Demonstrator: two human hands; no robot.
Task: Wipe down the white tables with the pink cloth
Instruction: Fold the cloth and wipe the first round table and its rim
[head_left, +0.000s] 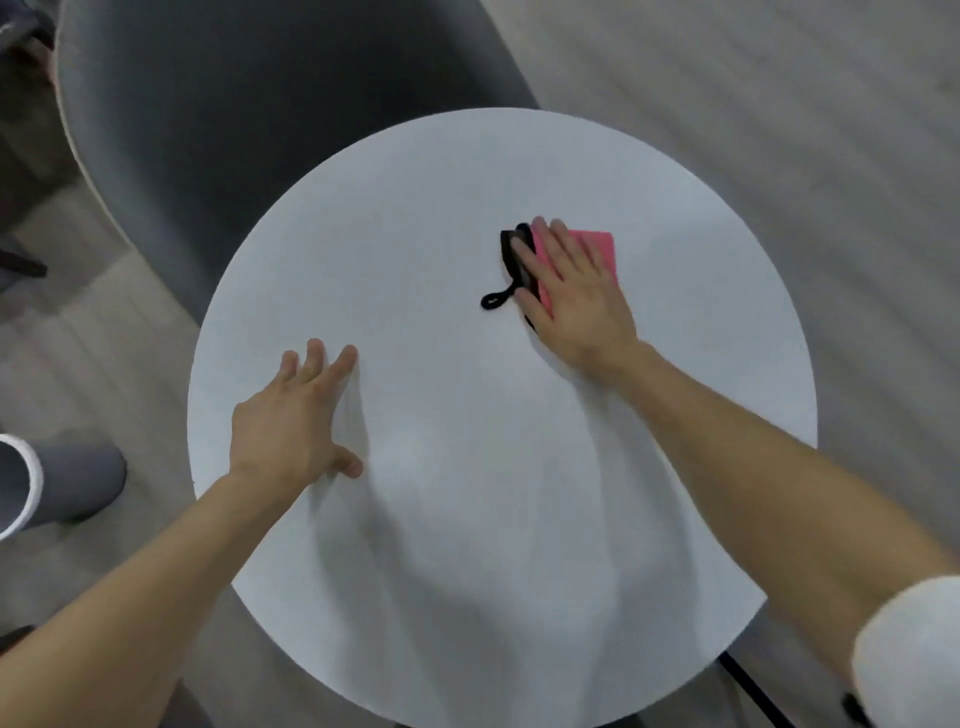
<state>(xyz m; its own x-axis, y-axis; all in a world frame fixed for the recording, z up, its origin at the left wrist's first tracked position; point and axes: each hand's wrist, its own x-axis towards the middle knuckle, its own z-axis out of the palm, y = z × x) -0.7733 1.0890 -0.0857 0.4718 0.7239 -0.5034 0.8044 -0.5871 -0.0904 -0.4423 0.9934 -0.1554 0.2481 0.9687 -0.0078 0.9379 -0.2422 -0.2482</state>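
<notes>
Currently, the round white table (457, 208) fills the centre of the head view, seen from above. The pink cloth (598, 246) lies flat on the tabletop in the far right portion of the surface, well inside the rim. A black trim (511, 255) runs along the cloth's left edge, and a black hanging loop (493, 300) extends from its near left corner onto the bare table.

Right hand (577, 297): palm down on the cloth, fingers straight and held together, pointing away from the person. The hand presses flat on the cloth and covers most of it; no finger curls around the fabric. Pink material shows only beyond the fingertips and along the right side of the hand.

Left hand (291, 422): palm down on the near left portion of the tabletop, fingers extended and slightly spread, thumb angled out to the right. It holds nothing and is well apart from the cloth.

Both forearms are bare. A white sleeve (909, 649) is visible at the lower right edge.

Surroundings: a grey upholstered chair (234, 130) stands beyond the table at upper left. A grey slipper (88, 478) rests on the pale wood-grain floor (779, 104) at the left. A black table leg (753, 691) shows below the rim at lower right.
</notes>
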